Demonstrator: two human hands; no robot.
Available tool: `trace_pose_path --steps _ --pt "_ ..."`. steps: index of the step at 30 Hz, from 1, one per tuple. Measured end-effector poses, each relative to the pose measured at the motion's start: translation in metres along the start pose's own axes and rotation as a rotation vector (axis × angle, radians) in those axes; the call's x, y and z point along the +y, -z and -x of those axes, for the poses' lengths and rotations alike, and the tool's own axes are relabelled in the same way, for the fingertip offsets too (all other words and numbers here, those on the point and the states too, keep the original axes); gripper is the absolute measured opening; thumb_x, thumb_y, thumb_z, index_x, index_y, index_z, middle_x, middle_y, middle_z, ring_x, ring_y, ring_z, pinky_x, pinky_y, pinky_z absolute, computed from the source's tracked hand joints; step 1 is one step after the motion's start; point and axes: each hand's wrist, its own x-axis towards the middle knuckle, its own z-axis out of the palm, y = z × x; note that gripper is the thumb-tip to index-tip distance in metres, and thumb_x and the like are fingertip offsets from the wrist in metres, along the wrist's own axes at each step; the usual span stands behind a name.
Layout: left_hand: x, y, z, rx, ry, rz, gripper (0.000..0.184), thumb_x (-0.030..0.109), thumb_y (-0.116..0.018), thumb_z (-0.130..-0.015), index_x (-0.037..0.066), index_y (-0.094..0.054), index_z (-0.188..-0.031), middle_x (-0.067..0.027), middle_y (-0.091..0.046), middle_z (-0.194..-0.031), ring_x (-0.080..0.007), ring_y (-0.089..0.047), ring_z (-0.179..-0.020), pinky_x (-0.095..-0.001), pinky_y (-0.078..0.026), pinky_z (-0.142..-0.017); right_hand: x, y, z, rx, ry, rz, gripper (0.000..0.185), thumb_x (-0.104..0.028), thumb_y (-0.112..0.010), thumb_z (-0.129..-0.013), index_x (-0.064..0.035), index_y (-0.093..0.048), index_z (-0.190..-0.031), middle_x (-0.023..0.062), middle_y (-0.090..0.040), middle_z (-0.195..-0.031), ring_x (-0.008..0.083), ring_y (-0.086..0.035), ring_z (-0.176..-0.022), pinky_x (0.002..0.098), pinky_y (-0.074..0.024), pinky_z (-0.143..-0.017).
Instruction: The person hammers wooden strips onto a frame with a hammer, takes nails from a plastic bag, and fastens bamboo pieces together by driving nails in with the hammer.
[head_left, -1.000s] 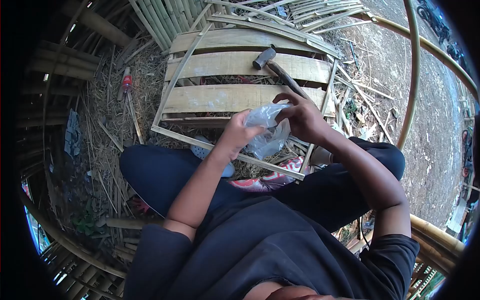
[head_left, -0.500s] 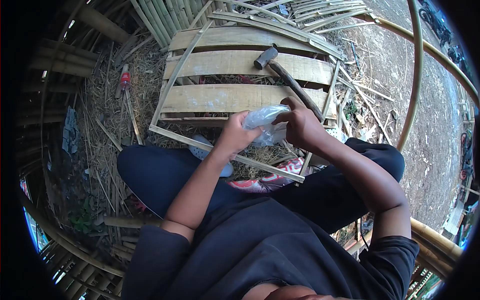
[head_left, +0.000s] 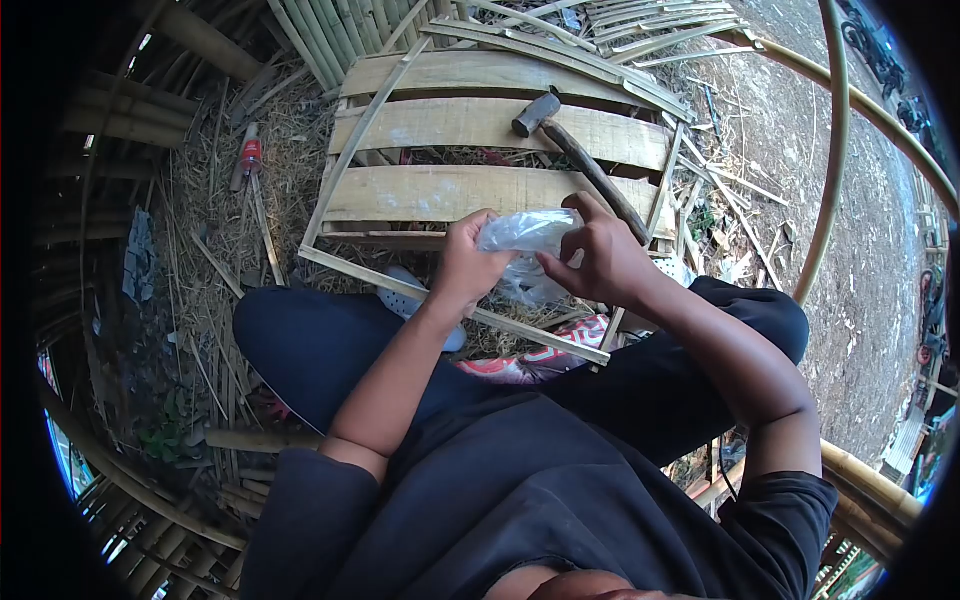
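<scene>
A crumpled clear plastic bag [head_left: 527, 232] is in front of me, above the near edge of a slatted wooden platform. My left hand [head_left: 470, 262] grips its left side between thumb and fingers. At the bag's right side is my right hand [head_left: 605, 255], its thumb and fingers parted and touching the plastic. What the bag holds, if anything, I cannot make out. Beyond my hands, a hammer [head_left: 580, 160] with a dark wooden handle lies across the slats [head_left: 430, 195], its head pointing away to the left.
A thin bamboo strip frame [head_left: 450, 308] surrounds the platform and crosses near my legs. Split bamboo strips [head_left: 660, 30] are piled at the far right. A red-labelled bottle [head_left: 250, 155] lies among straw on the left. A curved bamboo pole [head_left: 833, 170] rises on the right.
My right thumb and fingers have spread apart at the bag's right side. The bag looks more stretched out. The hammer stays where it was.
</scene>
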Motion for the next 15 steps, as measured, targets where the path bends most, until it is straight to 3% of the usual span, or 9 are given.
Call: trace_pose_path --steps 5,8,15 --pt "0.016 -0.01 0.005 0.027 -0.06 0.041 0.028 -0.008 -0.072 -0.083 0.001 -0.069 -0.109 -0.004 -0.073 -0.1 -0.009 -0.066 -0.089 -0.0268 -0.053 -0.08 0.011 -0.008 0.0 0.045 0.02 -0.032 0.014 -0.006 -0.073 -0.081 0.0009 -0.073 -0.093 0.0245 -0.061 -0.098 0.0432 -0.066 -0.081 0.0476 -0.0546 -0.072" --pt "0.005 -0.001 0.0 -0.009 0.051 -0.09 0.032 -0.007 -0.072 -0.082 0.001 -0.068 -0.113 -0.0048 -0.073 -0.103 -0.01 -0.067 -0.093 -0.0278 -0.053 -0.083 0.012 -0.018 0.0 0.205 0.034 0.018 0.02 0.0 -0.067 -0.08 -0.0016 -0.073 -0.1 0.0227 -0.06 -0.095 0.0431 -0.067 -0.079 0.0496 -0.0536 -0.067" --pt "0.004 -0.006 0.002 0.041 0.098 0.059 0.033 -0.009 -0.071 -0.08 0.001 -0.066 -0.111 -0.0053 -0.071 -0.104 -0.0118 -0.066 -0.093 -0.0284 -0.052 -0.085 -0.004 -0.001 -0.001 -0.065 -0.018 0.148 0.034 0.005 -0.058 -0.073 -0.0078 -0.072 -0.101 0.02 -0.059 -0.095 0.0417 -0.067 -0.078 0.0505 -0.0535 -0.064"
